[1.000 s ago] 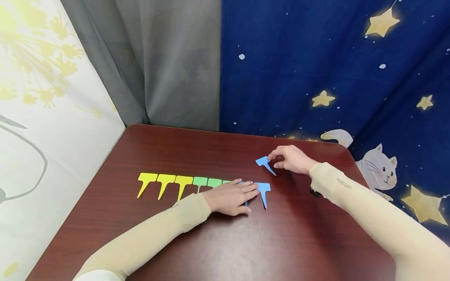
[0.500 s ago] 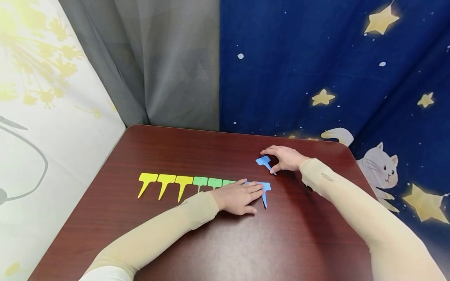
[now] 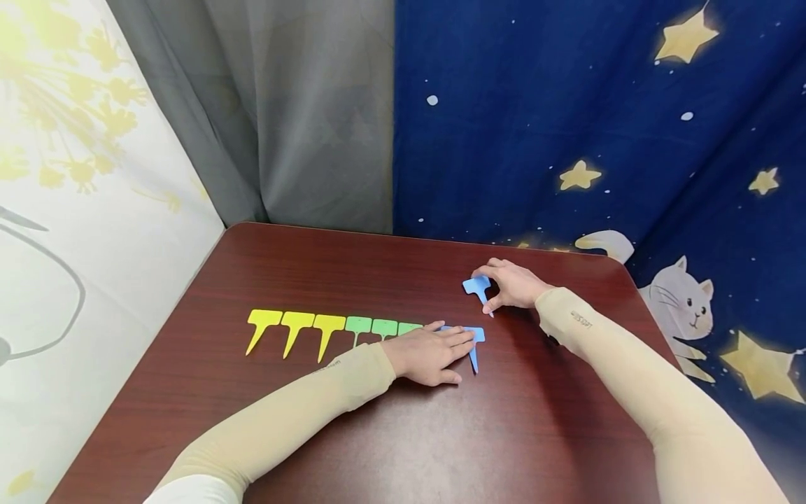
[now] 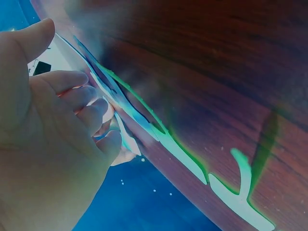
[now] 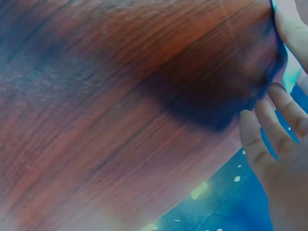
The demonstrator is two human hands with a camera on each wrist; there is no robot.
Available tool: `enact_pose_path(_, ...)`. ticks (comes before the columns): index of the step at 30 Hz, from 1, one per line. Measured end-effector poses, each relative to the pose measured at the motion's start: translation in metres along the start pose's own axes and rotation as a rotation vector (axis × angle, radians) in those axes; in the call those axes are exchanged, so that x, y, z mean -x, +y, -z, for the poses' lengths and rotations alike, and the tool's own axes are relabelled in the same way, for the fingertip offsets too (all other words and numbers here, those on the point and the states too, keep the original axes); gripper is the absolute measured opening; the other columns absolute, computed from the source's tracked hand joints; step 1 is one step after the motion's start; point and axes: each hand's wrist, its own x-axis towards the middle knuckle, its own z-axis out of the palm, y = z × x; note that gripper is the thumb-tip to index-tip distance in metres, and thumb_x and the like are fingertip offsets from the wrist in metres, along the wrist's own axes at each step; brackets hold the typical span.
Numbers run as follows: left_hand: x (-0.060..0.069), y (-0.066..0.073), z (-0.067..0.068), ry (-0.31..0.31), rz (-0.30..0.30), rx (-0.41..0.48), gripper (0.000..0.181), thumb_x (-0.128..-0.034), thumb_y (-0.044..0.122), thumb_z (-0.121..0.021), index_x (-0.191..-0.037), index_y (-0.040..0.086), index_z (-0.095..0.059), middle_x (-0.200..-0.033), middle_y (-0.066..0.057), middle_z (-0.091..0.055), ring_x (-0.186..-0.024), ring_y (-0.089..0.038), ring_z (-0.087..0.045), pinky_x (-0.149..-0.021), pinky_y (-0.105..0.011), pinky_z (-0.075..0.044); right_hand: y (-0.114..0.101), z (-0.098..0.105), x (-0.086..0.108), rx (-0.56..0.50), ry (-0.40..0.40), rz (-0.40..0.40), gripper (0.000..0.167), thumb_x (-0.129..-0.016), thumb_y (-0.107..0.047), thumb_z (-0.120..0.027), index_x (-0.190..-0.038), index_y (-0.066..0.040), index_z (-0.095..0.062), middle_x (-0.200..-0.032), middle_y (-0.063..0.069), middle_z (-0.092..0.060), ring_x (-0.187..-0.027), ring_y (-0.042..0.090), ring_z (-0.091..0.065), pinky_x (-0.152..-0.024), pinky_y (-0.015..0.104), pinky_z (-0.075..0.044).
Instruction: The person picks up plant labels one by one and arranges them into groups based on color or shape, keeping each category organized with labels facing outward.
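T-shaped plant labels lie in a row on the table: three yellow ones [image 3: 298,320] at the left, green ones [image 3: 385,327] in the middle, and blue at the right. Across the right part of this row rests my left hand [image 3: 427,355], fingers extended, partly covering green and blue labels. Its fingertips touch the rightmost blue label [image 3: 475,357]. Farther back, my right hand [image 3: 515,283] pinches a separate blue plant label [image 3: 476,286], thumb low by the stem and fingers at the head. In the left wrist view, green labels [image 4: 245,209] run beside the left hand.
The dark red-brown wooden table [image 3: 352,273] has a rounded back edge. Behind it hang a grey curtain [image 3: 321,126] and a blue curtain [image 3: 504,140] with stars and a cat. A white patterned cloth [image 3: 126,231] hangs at the left.
My right hand has closed its thumb and fingers on the separate blue plant label, which has turned more upright and shifted slightly right. My left hand has slid a little right along the row.
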Motion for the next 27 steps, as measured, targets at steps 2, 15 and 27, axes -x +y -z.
enact_pose_path(2, 0.000, 0.000, 0.000, 0.000, -0.001, -0.005, 0.071, -0.1041, 0.056, -0.042, -0.161, 0.017, -0.026, -0.167, 0.002, -0.017, -0.152, -0.015, -0.016, -0.122, -0.043, -0.016, 0.002, -0.002, 0.001, -0.009, 0.018, -0.007, 0.073, -0.072, -0.052, -0.088, -0.133, -0.022, -0.061, -0.112, -0.001, -0.056, -0.099, 0.019, -0.053, -0.084, 0.042, -0.048)
enact_pose_path(15, -0.001, 0.002, -0.002, -0.028, 0.011, -0.022, 0.071, -0.1041, 0.056, -0.042, -0.161, 0.017, -0.026, -0.167, 0.002, -0.019, -0.152, -0.014, -0.016, -0.122, -0.041, -0.015, 0.010, -0.009, 0.003, -0.039, 0.075, -0.050, 0.072, -0.070, -0.055, -0.088, -0.125, -0.018, -0.061, -0.112, 0.000, -0.060, -0.096, 0.019, -0.057, -0.085, 0.042, -0.050)
enact_pose_path(27, -0.003, 0.005, 0.002, -0.061, 0.017, -0.084, 0.071, -0.1042, 0.055, -0.042, -0.161, 0.016, -0.026, -0.167, 0.002, -0.020, -0.152, -0.014, -0.019, -0.122, -0.038, -0.015, 0.001, 0.001, -0.007, -0.326, -0.009, -0.101, 0.013, -0.092, -0.020, -0.076, -0.101, -0.015, -0.068, -0.092, 0.001, -0.066, -0.073, 0.019, -0.060, -0.069, 0.035, -0.052)
